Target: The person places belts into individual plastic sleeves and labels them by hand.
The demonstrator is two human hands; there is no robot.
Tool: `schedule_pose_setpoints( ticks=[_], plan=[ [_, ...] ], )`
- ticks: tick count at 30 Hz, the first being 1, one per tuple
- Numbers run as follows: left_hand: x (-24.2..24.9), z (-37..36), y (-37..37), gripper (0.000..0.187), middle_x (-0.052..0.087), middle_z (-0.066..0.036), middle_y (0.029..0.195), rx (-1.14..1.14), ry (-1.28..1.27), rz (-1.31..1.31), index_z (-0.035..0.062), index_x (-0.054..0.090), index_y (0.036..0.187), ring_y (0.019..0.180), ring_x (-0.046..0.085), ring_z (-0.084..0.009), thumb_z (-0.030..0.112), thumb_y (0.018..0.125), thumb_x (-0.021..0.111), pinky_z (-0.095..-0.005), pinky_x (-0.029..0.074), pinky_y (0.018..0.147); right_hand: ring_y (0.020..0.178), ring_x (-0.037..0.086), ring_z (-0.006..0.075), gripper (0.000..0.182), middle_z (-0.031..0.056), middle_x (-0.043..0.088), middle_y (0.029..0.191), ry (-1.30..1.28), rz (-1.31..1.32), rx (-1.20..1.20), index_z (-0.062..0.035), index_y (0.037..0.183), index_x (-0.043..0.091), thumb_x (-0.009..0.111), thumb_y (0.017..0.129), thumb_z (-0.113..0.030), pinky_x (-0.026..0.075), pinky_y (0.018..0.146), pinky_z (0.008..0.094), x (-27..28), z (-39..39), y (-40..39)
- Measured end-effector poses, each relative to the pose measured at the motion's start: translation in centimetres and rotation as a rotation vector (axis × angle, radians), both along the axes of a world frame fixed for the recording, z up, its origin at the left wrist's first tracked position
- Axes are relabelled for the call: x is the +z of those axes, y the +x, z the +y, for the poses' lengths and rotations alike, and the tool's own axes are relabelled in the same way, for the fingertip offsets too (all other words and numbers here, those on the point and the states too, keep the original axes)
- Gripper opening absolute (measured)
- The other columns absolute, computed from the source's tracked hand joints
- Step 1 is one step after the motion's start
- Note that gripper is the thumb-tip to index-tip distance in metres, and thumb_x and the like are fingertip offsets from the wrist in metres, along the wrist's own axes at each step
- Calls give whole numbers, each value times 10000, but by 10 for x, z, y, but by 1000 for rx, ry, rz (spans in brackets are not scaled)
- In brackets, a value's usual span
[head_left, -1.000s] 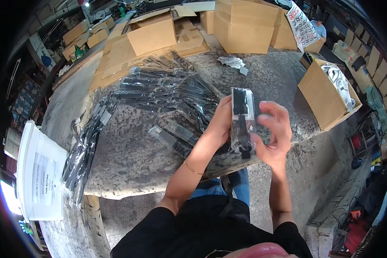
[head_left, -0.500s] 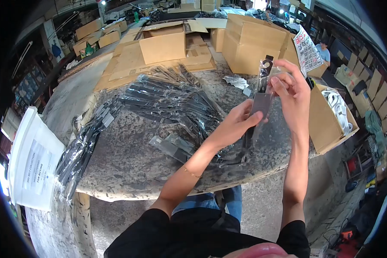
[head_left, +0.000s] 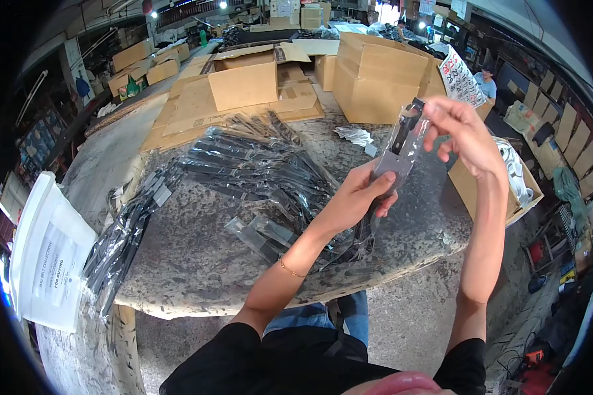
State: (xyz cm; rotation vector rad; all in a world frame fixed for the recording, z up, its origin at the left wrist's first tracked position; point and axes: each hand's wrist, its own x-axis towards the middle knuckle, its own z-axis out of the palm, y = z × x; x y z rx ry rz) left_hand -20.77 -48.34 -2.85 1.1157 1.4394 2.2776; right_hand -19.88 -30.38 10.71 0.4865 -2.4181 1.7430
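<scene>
My left hand (head_left: pixel 357 199) is wrapped round a dark belt in a clear plastic sleeve (head_left: pixel 399 148), with a grey card showing near my thumb. The sleeve tilts up to the right above the table. At its top end, the thumb and forefinger of my right hand (head_left: pixel 464 131) pinch the plastic edge, the other fingers curled. Many bagged dark belts (head_left: pixel 257 161) lie in a fanned pile to the left. A couple of flat clear packets (head_left: pixel 260 236) rest beside my left forearm.
A white bin (head_left: pixel 51 253) stands at the left edge. Cardboard boxes (head_left: pixel 244 85) are at the back, a large one (head_left: pixel 379 79) right of centre. White labels (head_left: pixel 354 136) lie on the worn table (head_left: pixel 191 263). A box of white straps (head_left: pixel 464 184) is right. A person (head_left: pixel 486 84) sits far right.
My right hand has moved right and turned, its fingers at the sleeve's top. The sleeve tilts further right, and my left hand is slightly lower. The whole view has shifted a little.
</scene>
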Motion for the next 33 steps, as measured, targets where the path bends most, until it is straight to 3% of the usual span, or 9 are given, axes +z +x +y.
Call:
schedule_pose_setpoints(
  ticks=[5, 7, 9, 12, 16, 23, 28, 31, 33],
  plan=[
    [-3, -1, 2, 239, 494, -1, 656, 14, -26, 31, 38, 471, 967, 541, 453, -59, 274, 995, 449, -200, 375, 496, 614, 586, 84, 127, 36, 648, 786, 237, 37, 135, -22, 932, 621, 654, 834, -96, 455, 500, 198, 9, 13, -9],
    [-6, -6, 3, 245, 484, 7, 651, 67, -96, 34, 38, 465, 954, 540, 440, -56, 279, 995, 450, -200, 360, 485, 605, 573, 87, 104, 23, 641, 774, -15, 128, 116, -29, 939, 623, 625, 845, -74, 473, 516, 204, 18, 16, -12],
    [-8, -12, 5, 240, 481, 10, 649, 82, -80, 34, 40, 464, 950, 539, 434, -53, 275, 995, 451, -203, 356, 485, 652, 573, 86, 115, 28, 634, 807, -57, 146, 150, -43, 965, 627, 588, 868, -90, 487, 532, 204, 27, 12, -15],
    [-10, -22, 6, 234, 480, 10, 648, 69, -59, 50, 43, 462, 947, 537, 426, -50, 272, 995, 449, -206, 349, 483, 808, 595, 113, 208, 50, 630, 887, 250, 8, 135, -25, 1023, 626, 554, 896, -173, 533, 583, 212, 29, -6, -9],
    [-12, -28, 4, 272, 503, -13, 677, -77, -41, 21, 14, 505, 1027, 545, 440, -61, 281, 989, 467, -207, 369, 497, 775, 664, 165, 267, 79, 650, 905, 402, -109, 393, 22, 1112, 608, 535, 873, -70, 582, 596, 264, 36, -10, -12],
    [-2, -32, 13, 279, 482, -1, 652, -84, -140, 32, 15, 512, 1028, 526, 409, -56, 287, 988, 466, -207, 336, 482, 683, 666, 150, 272, 103, 670, 890, 485, -119, 548, 57, 1081, 606, 591, 812, 23, 583, 602, 258, 50, -8, -4],
    [7, -37, 28, 248, 468, 10, 620, -45, -198, 59, 41, 472, 927, 503, 398, -45, 279, 993, 446, -204, 323, 464, 590, 609, 104, 312, 73, 640, 723, 602, -96, 483, 55, 980, 620, 573, 679, 123, 505, 538, 219, 61, -31, 36],
    [7, -39, 31, 288, 502, -16, 650, -62, -162, 26, 13, 526, 1007, 530, 428, -61, 295, 985, 471, -210, 340, 477, 573, 571, 97, 275, 59, 611, 691, 749, 152, 338, 53, 937, 620, 553, 678, 115, 502, 556, 212, 61, -37, 43],
    [5, -39, 34, 289, 507, -19, 651, -80, -146, 6, 14, 525, 1002, 529, 431, -63, 297, 983, 473, -211, 343, 476, 579, 542, 90, 261, 53, 611, 732, 747, 145, 187, 34, 975, 611, 499, 744, 84, 491, 561, 207, 58, -27, 32]
  ],
)
